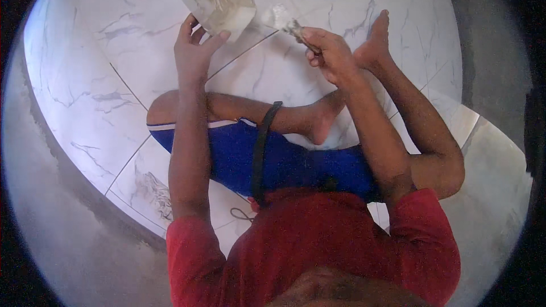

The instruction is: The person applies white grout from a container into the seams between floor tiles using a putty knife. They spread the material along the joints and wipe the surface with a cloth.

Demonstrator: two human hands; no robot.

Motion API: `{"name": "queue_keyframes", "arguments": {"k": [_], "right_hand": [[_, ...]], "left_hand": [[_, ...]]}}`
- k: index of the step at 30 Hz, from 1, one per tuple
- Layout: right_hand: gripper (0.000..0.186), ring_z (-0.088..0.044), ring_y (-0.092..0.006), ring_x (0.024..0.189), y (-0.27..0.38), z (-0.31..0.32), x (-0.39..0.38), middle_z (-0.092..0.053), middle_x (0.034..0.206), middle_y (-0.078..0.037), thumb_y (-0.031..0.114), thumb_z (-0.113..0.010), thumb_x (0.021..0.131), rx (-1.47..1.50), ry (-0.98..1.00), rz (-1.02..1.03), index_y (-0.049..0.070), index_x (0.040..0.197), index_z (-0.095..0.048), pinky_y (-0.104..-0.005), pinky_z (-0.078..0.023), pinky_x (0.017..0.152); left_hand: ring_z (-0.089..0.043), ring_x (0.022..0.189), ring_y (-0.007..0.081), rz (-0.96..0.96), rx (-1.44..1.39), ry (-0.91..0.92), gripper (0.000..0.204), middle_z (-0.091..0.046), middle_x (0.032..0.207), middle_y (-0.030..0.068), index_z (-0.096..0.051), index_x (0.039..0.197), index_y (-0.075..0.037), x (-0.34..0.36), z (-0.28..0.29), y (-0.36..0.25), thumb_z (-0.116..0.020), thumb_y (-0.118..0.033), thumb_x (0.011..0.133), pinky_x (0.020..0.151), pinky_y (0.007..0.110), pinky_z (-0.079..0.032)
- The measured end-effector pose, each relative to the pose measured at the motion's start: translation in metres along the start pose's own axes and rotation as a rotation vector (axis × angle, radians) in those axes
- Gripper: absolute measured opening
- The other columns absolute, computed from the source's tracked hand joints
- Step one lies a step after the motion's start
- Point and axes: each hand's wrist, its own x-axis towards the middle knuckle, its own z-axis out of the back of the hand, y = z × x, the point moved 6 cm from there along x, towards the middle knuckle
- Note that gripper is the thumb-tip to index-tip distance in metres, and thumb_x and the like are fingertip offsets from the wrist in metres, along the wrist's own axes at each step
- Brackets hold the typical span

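My left hand grips the near edge of a whitish, translucent plastic container, its thumb at the near corner. The container is tilted, and greyish-white residue coats its inside. To the right, my right hand is closed round a short, narrow tool that points toward the container. A lump of white paste covers the tool's far end, so its exact kind is hidden. A small gap lies between the paste and the container's right side.
White marble-look tiles with dark joints lie under me, bordered by rough grey concrete. My bent legs and bare feet frame the near side and right. A black strap crosses my blue shorts. A thin dark cord loop lies near my waist.
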Motion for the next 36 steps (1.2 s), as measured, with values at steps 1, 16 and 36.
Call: {"name": "queue_keyframes", "arguments": {"k": [1, 16, 36], "right_hand": [[0.034, -0.056, -0.0086, 0.063, 0.001, 0.007, 0.002, -0.068, 0.089, -0.004, 0.022, -0.067, 0.095, -0.087, -0.051, 0.047, -0.001, 0.120, -0.070, -0.0235, -0.043, 0.049], [0.029, -0.066, -0.0362, 0.107, -0.006, -0.001, -0.002, -0.067, 0.117, -0.018, 0.016, -0.061, 0.095, -1.020, -0.210, 0.729, 0.004, 0.120, -0.066, -0.0441, -0.052, 0.092], [0.023, -0.065, -0.0389, 0.102, -0.015, 0.012, 0.009, -0.066, 0.111, -0.019, 0.012, -0.059, 0.094, -1.135, -0.254, 0.956, 0.004, 0.115, -0.064, -0.0477, -0.052, 0.089]], "left_hand": [[-0.058, 0.122, 0.0275, 0.001, -0.005, -0.005, 0.078, -0.059, 0.132, 0.0151, -0.049, 0.139, 0.006, 0.001, 0.001, 0.001, -0.087, -0.007, 0.072, 0.096, 0.037, -0.055], [-0.058, 0.120, 0.0274, -0.036, -0.121, -0.071, 0.077, -0.057, 0.132, 0.0151, -0.048, 0.141, 0.005, 0.003, 0.017, -0.003, -0.086, -0.005, 0.075, 0.094, 0.036, -0.056], [-0.060, 0.116, 0.0251, -0.123, -0.231, -0.115, 0.061, -0.056, 0.133, 0.0151, -0.046, 0.141, 0.005, -0.055, 0.046, -0.058, -0.074, -0.007, 0.089, 0.095, 0.037, -0.053]]}}
